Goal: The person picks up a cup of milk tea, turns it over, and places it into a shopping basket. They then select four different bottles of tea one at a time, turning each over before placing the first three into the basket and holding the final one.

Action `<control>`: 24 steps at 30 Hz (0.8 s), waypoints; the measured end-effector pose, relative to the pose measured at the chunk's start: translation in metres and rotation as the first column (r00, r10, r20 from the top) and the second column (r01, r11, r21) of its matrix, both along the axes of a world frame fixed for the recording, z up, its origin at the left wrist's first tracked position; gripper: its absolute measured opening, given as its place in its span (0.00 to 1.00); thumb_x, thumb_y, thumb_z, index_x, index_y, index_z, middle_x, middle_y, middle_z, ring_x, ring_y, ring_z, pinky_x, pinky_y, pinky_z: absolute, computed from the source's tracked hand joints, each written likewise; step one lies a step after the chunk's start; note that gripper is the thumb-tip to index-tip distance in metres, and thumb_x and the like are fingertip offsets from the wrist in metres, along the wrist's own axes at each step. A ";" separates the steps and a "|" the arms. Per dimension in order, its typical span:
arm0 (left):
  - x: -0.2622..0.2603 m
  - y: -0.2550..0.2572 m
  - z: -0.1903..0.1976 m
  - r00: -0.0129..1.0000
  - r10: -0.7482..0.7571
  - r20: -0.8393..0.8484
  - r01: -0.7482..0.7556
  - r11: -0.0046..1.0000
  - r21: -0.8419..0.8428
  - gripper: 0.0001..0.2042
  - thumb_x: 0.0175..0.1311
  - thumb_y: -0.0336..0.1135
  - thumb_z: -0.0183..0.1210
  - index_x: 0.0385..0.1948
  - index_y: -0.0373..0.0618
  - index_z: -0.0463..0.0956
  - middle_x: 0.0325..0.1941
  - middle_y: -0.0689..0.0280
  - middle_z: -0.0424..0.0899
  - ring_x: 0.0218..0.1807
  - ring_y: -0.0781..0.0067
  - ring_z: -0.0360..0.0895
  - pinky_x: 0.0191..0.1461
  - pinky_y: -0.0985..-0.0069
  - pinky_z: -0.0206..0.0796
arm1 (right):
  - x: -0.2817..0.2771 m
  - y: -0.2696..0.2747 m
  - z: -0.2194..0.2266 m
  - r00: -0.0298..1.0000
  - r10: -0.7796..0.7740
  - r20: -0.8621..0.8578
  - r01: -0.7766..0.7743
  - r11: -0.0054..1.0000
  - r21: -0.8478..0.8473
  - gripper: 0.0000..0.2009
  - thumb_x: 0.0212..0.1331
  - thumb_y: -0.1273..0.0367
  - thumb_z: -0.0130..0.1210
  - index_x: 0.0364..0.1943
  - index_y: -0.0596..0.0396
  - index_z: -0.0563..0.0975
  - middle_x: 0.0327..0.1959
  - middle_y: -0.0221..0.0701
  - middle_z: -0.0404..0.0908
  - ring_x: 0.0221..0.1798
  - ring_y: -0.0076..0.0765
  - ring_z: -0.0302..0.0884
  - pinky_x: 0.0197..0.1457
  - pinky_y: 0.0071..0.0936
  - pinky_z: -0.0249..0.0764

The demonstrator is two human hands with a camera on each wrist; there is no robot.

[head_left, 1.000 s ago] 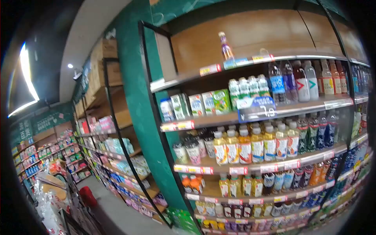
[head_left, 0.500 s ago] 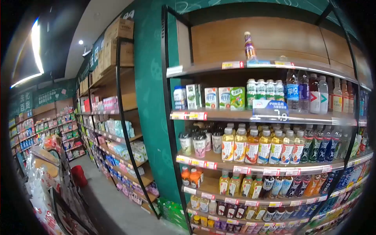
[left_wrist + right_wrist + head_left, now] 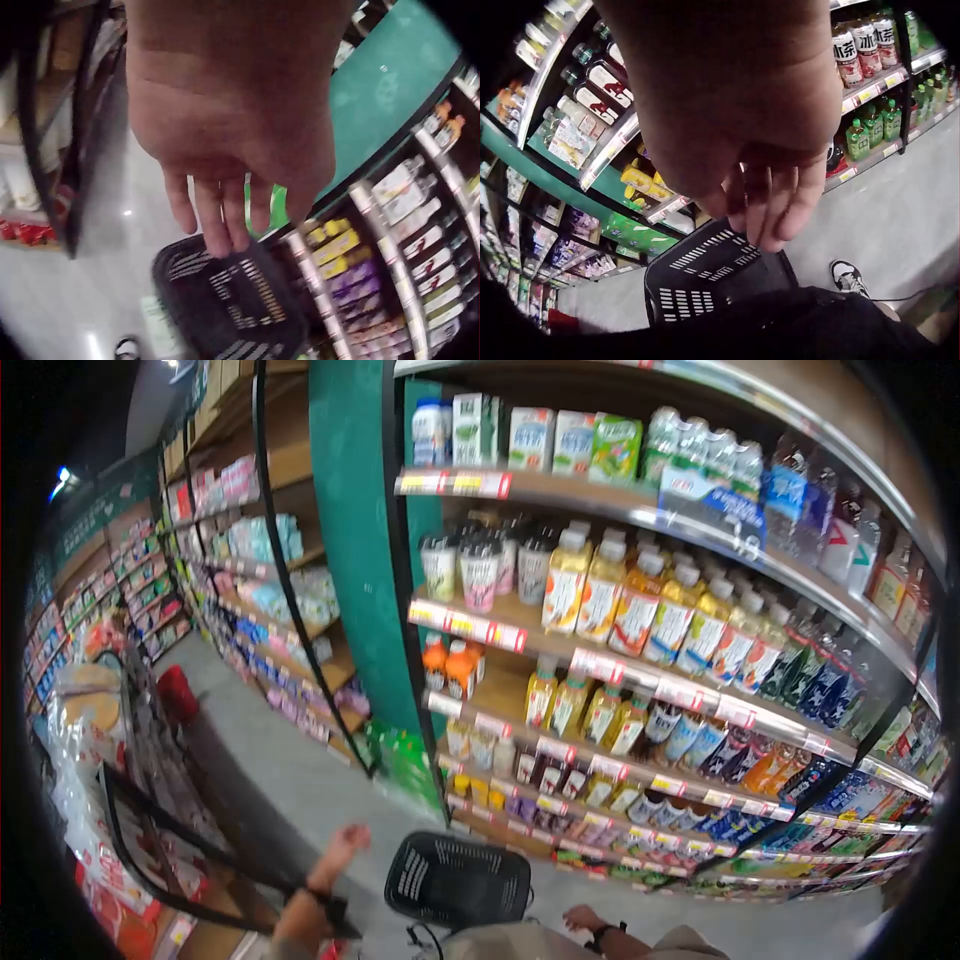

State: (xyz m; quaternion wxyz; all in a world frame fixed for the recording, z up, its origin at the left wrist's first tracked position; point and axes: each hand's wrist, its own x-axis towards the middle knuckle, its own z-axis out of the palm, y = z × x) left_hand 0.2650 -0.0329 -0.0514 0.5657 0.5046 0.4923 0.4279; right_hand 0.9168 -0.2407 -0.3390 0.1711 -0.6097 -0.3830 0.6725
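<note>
A black shopping basket (image 3: 408,890) with slotted sides stands on the floor just in front of the person. My left hand (image 3: 345,850) hangs in the air to its left, holding nothing. In the left wrist view the fingers of the left hand (image 3: 232,142) point loosely down, overlapping the rim of the basket (image 3: 166,271). To the basket's right, my right hand (image 3: 580,920) is low beside the body. Seen from the right wrist, the right hand (image 3: 761,180) has relaxed fingers with nothing in them, above the basket (image 3: 654,274).
A drinks shelf (image 3: 560,732) rises ahead and to the right, lined with juice bottles (image 3: 605,595), milk cartons (image 3: 530,438) and lidded cups (image 3: 480,575). On the left stands a black-framed rack (image 3: 125,790) of bagged goods. A red bucket (image 3: 178,693) sits in the aisle.
The head view has tilted down and come closer to the shelf. Both hands and the black basket have come into sight at the bottom.
</note>
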 end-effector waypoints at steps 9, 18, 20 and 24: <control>0.171 0.191 0.349 0.997 0.072 0.005 -0.062 0.826 0.560 0.27 0.72 0.43 0.59 0.69 0.47 0.65 0.64 0.62 0.75 0.57 0.71 0.77 0.57 0.74 0.67 | 0.025 -0.019 0.042 0.952 -0.254 0.171 0.296 0.908 -0.298 0.12 0.67 0.64 0.54 0.35 0.60 0.82 0.27 0.41 0.85 0.22 0.39 0.83 0.25 0.35 0.81; 0.233 0.341 0.383 0.944 0.330 -0.018 -0.250 0.750 0.612 0.42 0.55 0.40 0.73 0.69 0.33 0.58 0.67 0.50 0.71 0.65 0.61 0.73 0.66 0.67 0.67 | 0.059 -0.108 -0.101 0.605 0.265 0.751 -0.686 0.652 0.323 0.12 0.59 0.59 0.53 0.40 0.43 0.85 0.35 0.31 0.88 0.38 0.41 0.88 0.40 0.40 0.82; 0.253 0.334 0.386 0.951 0.310 0.011 -0.261 0.781 0.568 0.42 0.54 0.36 0.74 0.69 0.31 0.58 0.63 0.52 0.76 0.62 0.63 0.75 0.65 0.69 0.68 | 0.056 -0.117 -0.098 0.488 0.374 0.788 -0.744 0.650 0.153 0.12 0.59 0.59 0.52 0.39 0.40 0.85 0.36 0.32 0.88 0.42 0.44 0.87 0.42 0.44 0.82; 0.256 0.371 0.370 0.921 0.389 -0.015 -0.274 0.676 0.684 0.30 0.52 0.32 0.75 0.55 0.34 0.69 0.50 0.56 0.84 0.50 0.66 0.82 0.56 0.69 0.72 | 0.056 -0.116 -0.098 0.446 0.417 0.792 -0.758 0.646 0.086 0.12 0.60 0.58 0.51 0.40 0.37 0.85 0.37 0.31 0.88 0.43 0.44 0.87 0.44 0.44 0.81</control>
